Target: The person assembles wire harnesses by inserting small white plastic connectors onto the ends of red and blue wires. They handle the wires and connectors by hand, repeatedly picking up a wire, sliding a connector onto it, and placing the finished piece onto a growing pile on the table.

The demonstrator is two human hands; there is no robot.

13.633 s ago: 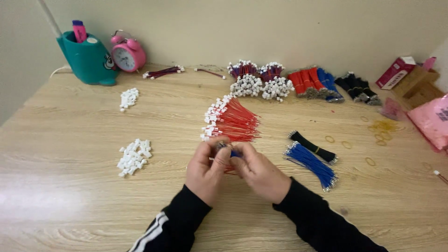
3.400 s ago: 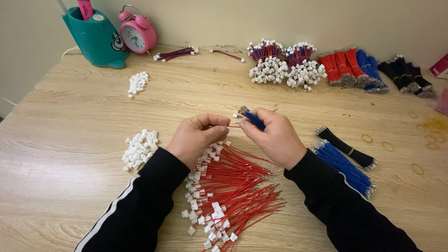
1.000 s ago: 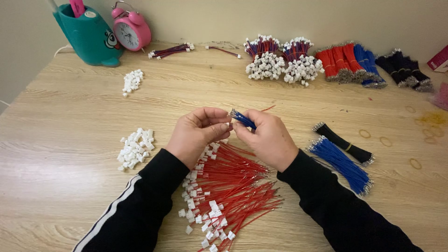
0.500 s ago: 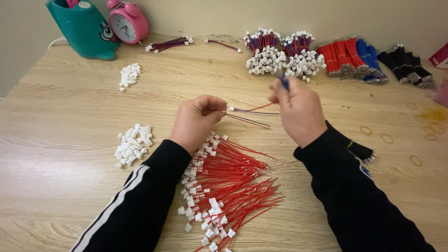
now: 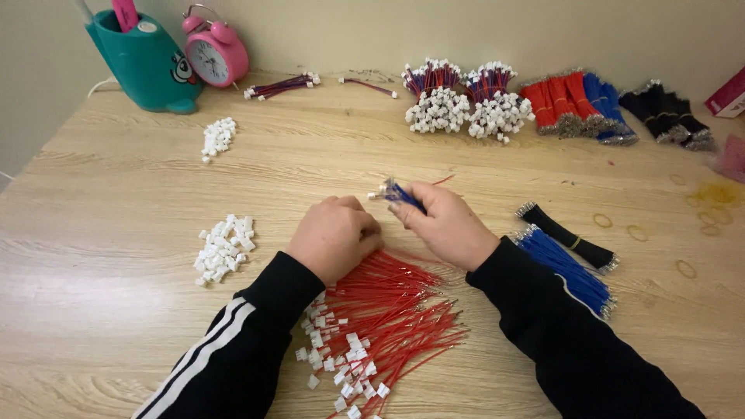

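Small bunch of thin blue insulated wires (image 5: 403, 195) pinched in right hand (image 5: 446, 225) at frame centre, bare tips kept clear. Left hand (image 5: 334, 237) curled down on pile of red wires with white plastic connectors (image 5: 380, 318); whether anything is gripped cannot be told. Loose white plastic connector housings (image 5: 223, 247) heaped centre left on pale wood-grain table (image 5: 116, 326).

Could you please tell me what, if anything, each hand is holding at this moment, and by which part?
The right hand pinches a few blue wires partway along, ends poking out. The left hand rests curled on the red wire pile; any grip is hidden.
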